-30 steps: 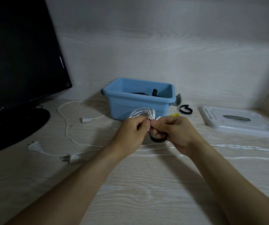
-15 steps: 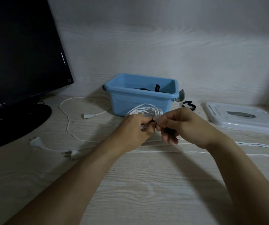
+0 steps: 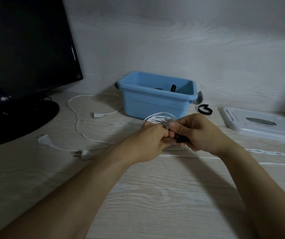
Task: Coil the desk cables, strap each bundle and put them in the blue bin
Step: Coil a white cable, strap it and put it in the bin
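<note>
A white coiled cable [image 3: 159,118] sits in front of the blue bin [image 3: 155,104], held above the desk. My left hand [image 3: 148,140] grips the coil from the left, fingers curled round it. My right hand [image 3: 196,133] pinches a black strap [image 3: 180,139] at the coil's right side; most of the strap is hidden by my fingers. The bin holds dark cables [image 3: 172,87], only partly visible over the rim. A second black strap [image 3: 205,109] lies curled on the desk right of the bin.
A black monitor [image 3: 22,49] on a round base [image 3: 17,121] fills the left. Loose white cables with plugs [image 3: 43,139] trail across the desk left of my hands, and more white cable [image 3: 272,153] runs off right. A white lid [image 3: 258,123] lies at the right.
The open loop of the strap under my right hand a second ago has closed up against the coil. My right hand has turned over it, and both hands shifted slightly right.
</note>
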`<control>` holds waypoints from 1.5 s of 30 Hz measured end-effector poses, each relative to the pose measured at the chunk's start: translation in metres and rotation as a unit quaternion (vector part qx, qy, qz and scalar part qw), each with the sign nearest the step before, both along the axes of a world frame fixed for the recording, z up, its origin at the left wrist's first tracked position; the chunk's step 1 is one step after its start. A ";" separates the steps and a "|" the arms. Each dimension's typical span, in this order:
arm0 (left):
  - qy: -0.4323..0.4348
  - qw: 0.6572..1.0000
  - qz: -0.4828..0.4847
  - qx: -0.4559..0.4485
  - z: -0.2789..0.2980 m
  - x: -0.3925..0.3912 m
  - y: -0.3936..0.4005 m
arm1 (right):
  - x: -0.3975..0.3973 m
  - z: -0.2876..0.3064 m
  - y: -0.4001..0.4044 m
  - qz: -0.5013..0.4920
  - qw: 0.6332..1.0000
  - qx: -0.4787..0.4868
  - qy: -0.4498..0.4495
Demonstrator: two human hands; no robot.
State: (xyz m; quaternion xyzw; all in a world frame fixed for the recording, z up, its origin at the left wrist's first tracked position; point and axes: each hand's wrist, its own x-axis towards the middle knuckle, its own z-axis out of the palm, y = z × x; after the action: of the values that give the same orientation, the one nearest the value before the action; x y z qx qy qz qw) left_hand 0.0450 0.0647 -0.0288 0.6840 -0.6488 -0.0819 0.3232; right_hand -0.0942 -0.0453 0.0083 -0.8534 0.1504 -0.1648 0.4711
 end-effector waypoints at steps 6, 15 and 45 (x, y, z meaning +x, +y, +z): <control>0.036 0.997 -0.014 -0.074 -0.002 -0.004 0.001 | 0.001 0.001 0.002 -0.026 0.998 -0.049 -0.017; 0.321 0.919 0.164 -0.162 0.012 -0.004 0.003 | 0.001 0.000 -0.003 -0.064 0.992 0.001 -0.111; 0.516 0.835 0.140 -0.132 0.018 0.014 0.001 | 0.021 -0.023 0.013 -0.148 0.966 0.144 -0.157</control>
State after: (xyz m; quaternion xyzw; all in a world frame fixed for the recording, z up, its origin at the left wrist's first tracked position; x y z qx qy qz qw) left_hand 0.0593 0.0652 -0.0110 0.5770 -0.2897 -0.2907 0.7061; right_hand -0.0731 -0.0325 -0.0146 -0.7082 0.2218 -0.3414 0.5769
